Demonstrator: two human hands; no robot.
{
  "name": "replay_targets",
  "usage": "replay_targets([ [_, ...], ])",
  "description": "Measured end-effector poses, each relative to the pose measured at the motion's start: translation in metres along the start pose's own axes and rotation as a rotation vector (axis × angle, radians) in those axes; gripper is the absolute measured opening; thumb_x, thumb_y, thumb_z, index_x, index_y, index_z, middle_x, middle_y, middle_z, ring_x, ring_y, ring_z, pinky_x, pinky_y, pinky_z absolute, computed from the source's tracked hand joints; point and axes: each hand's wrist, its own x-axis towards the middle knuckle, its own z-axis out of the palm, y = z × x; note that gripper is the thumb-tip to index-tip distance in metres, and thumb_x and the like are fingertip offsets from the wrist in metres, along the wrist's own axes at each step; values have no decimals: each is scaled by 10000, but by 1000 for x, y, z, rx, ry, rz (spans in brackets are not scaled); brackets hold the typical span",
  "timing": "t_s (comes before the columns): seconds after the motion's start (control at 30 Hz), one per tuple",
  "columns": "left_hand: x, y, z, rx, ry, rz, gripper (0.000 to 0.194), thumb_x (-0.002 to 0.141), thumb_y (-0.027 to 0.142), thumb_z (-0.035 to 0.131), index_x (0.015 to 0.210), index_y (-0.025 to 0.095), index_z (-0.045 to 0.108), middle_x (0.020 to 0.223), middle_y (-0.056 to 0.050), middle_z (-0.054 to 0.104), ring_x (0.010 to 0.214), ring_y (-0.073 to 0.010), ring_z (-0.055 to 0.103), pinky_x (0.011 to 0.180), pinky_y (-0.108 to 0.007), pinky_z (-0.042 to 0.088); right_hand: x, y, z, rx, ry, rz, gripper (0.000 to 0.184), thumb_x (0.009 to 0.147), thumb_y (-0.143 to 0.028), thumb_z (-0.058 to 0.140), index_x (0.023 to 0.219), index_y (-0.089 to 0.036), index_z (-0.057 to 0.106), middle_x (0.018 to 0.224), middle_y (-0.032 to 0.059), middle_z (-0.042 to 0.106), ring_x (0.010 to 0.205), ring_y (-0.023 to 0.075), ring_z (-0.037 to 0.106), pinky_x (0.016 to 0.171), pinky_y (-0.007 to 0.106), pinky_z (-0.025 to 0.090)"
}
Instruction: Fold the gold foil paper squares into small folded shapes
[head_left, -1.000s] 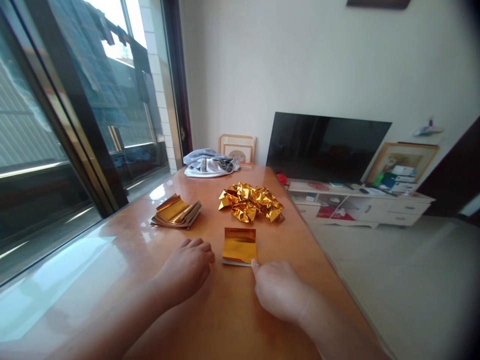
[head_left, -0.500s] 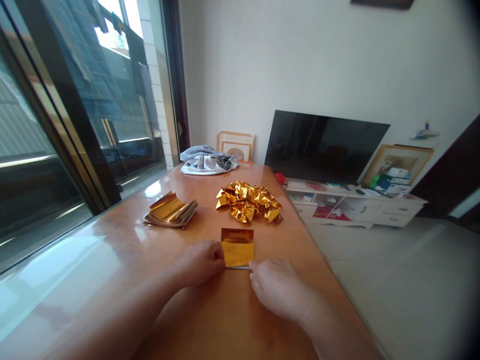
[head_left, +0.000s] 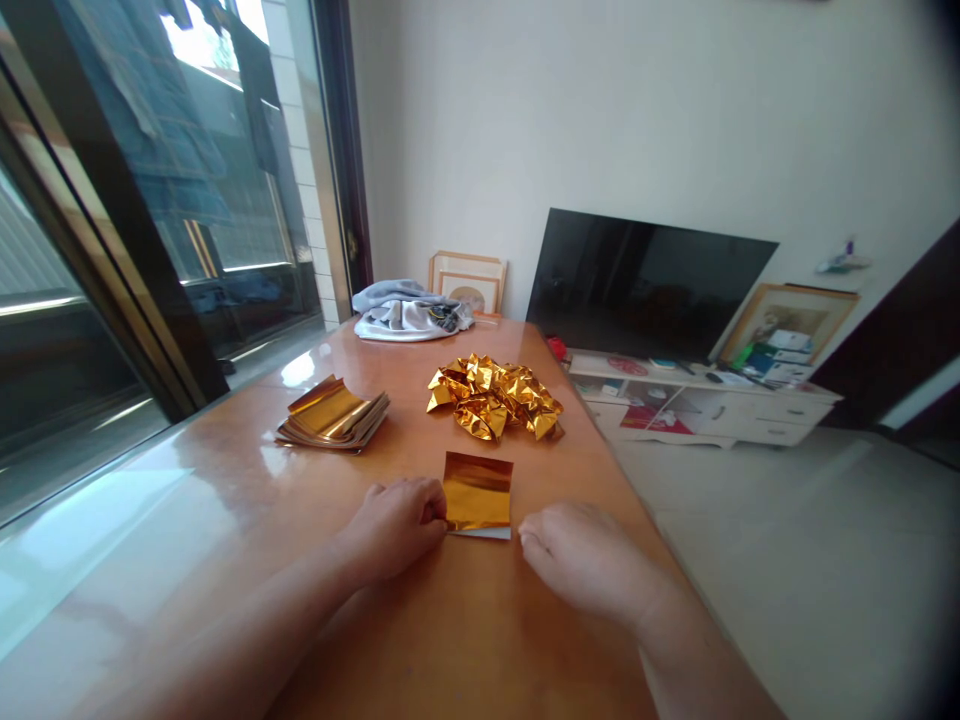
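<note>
A square sheet of gold foil paper [head_left: 478, 492] lies on the wooden table [head_left: 450, 630], its near edge turned up so that a pale strip of the underside shows. My left hand [head_left: 405, 520] is closed at the sheet's near left corner, thumb and fingers pinched on it. Just off the right edge, my right hand [head_left: 574, 550] is closed, fingers curled together and apart from the paper; its fingertips are partly hidden. Beyond the sheet sits a heap of folded gold foil pieces [head_left: 499, 397]. A stack of gold foil sheets [head_left: 334, 415] rests to the left.
Bundled pale cloth [head_left: 409, 312] lies at the table's far end, before framed pictures [head_left: 469, 285]. A large television [head_left: 649, 285] stands on a low white cabinet [head_left: 757, 415] to the right. A glass sliding door [head_left: 172, 200] runs along the left.
My right hand has moved right, away from the sheet's near right corner. The sheet is slightly turned, and more of its pale near strip shows at the right. My left hand stays at its corner.
</note>
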Motion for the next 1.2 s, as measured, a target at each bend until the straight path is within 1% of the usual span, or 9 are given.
replay_targets([
  [0.13, 1, -5, 4, -6, 27, 27, 89, 773, 269, 581, 845, 245, 628, 860, 10, 690, 826, -202, 619, 676, -278, 371, 10, 3, 4, 110, 188, 61, 354, 1004, -312, 388, 868, -217, 701, 849, 48, 723, 772, 177, 637, 651, 275, 345],
  [0.23, 1, -7, 7, -18, 43, 45, 81, 775, 265, 580, 838, 242, 626, 844, 9, 682, 815, -199, 610, 683, -281, 366, 22, -2, 15, 203, 279, 9, 308, 1007, -309, 412, 898, -204, 681, 927, 41, 695, 855, 157, 614, 710, 259, 358],
  [0.37, -1, -8, 7, -31, 69, 65, 69, 793, 260, 574, 836, 242, 626, 824, 13, 676, 810, -196, 603, 707, -289, 371, 35, -11, 34, 296, 298, -57, 268, 989, -324, 471, 887, -203, 687, 951, 41, 675, 917, 164, 590, 757, 248, 376],
  [0.63, -3, -11, 4, -117, 48, 62, 107, 823, 241, 548, 867, 248, 646, 875, 12, 698, 859, -198, 624, 726, -283, 406, 51, -11, 53, 493, 274, -57, 121, 875, -242, 591, 783, -198, 657, 825, 9, 646, 790, 145, 564, 663, 227, 362],
  [0.73, -1, -14, 4, -189, 56, 27, 140, 855, 222, 507, 894, 235, 640, 923, 0, 709, 874, -195, 631, 747, -283, 424, 55, -9, 59, 536, 271, -59, 112, 854, -227, 596, 757, -199, 643, 796, 5, 637, 751, 142, 552, 635, 230, 345],
  [0.83, 0, -16, 5, -264, 61, 0, 120, 864, 238, 510, 874, 220, 629, 881, -8, 696, 832, -194, 620, 725, -283, 426, 58, -6, 64, 584, 284, -72, 120, 849, -227, 598, 734, -200, 623, 774, 4, 631, 726, 143, 542, 622, 236, 337],
  [0.93, 0, -15, 5, -405, 103, -29, 115, 873, 283, 531, 861, 205, 616, 841, -10, 671, 799, -190, 600, 700, -283, 425, 60, -3, 66, 699, 288, -80, 151, 864, -264, 597, 727, -200, 597, 754, -3, 621, 696, 141, 532, 608, 240, 338],
  [1.07, -2, -5, 1, -714, 194, -128, 278, 913, 455, 537, 922, 182, 588, 778, 1, 612, 716, -167, 550, 645, -275, 420, 59, -4, 61, 945, 305, -84, 178, 898, -329, 587, 776, -200, 583, 746, -19, 581, 677, 136, 502, 600, 243, 355],
  [1.2, -5, 5, 1, -1037, 129, -149, 417, 847, 546, 653, 972, 157, 569, 807, -6, 619, 715, -149, 548, 640, -256, 422, 55, -11, 54, 1138, 330, -119, 216, 935, -380, 562, 825, -195, 586, 738, -29, 536, 678, 130, 463, 604, 244, 363],
])
